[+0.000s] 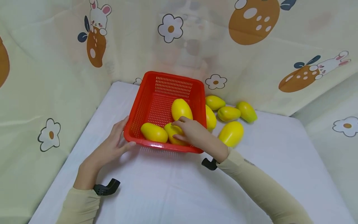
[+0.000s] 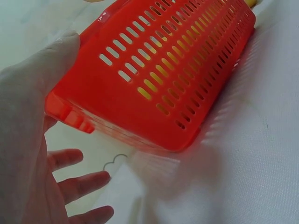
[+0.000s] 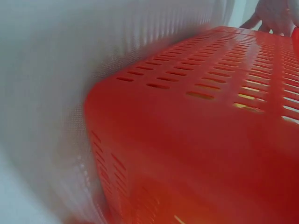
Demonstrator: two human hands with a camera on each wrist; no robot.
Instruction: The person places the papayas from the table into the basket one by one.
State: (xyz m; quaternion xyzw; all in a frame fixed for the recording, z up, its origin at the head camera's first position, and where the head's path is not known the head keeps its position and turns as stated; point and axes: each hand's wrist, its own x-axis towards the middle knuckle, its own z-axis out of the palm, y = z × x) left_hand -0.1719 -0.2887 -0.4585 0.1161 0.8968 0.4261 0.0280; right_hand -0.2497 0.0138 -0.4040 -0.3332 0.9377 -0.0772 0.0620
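A red plastic basket point(image 1: 160, 105) with slotted walls stands on the white-covered table. Three yellow mangoes lie inside: one at the front left point(image 1: 153, 133), one toward the right wall point(image 1: 181, 109), and a held mango point(image 1: 169, 130) near the front. My right hand point(image 1: 194, 132) reaches over the front right rim and grips that mango, partly covering it. At the front left corner, my left hand point(image 1: 112, 144) touches the basket, thumb against the rim. In the left wrist view its other fingers point(image 2: 86, 185) are extended and spread beside the wall. The right wrist view shows mainly the basket's outside point(image 3: 177, 126).
Right of the basket lie more yellow fruits: a mango point(image 1: 231, 133) near my right wrist, another point(image 1: 210, 118) against the basket wall, and smaller greenish-tipped ones point(image 1: 228, 114) behind. A patterned curtain point(image 1: 134, 40) hangs along the table's back edge.
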